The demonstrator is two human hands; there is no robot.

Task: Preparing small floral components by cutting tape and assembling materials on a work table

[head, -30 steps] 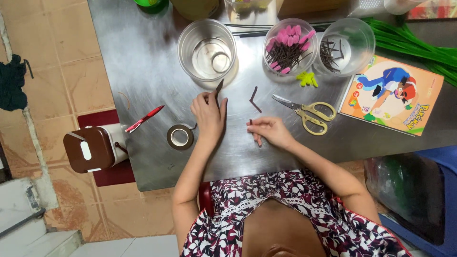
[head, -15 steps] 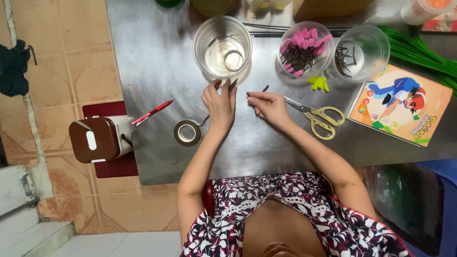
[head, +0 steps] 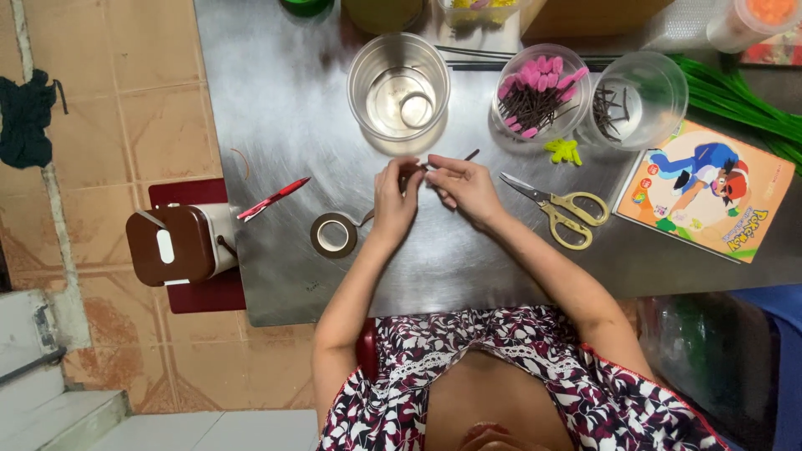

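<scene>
Near the middle of the bench (head: 284,100), the left hand (head: 394,199) and right hand (head: 464,187) meet, fingers pinched shut on a thin dark stick (head: 451,161). It looks light, stiff and easily snapped, best held near its ends. A tape roll (head: 333,235) lies just left.

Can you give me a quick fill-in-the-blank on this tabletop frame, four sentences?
1. Both hands, left hand and right hand, pinch a thin dark ____ between them.
2. The roll of brown tape lies on the metal table to the ____ of the left hand.
3. The scissors beside the right hand have ____ handles.
4. The clear cup beyond the hands holds no sticks; the tub next to it holds sticks with ____ tips.

Missing words: stick; left; yellow; pink
</scene>
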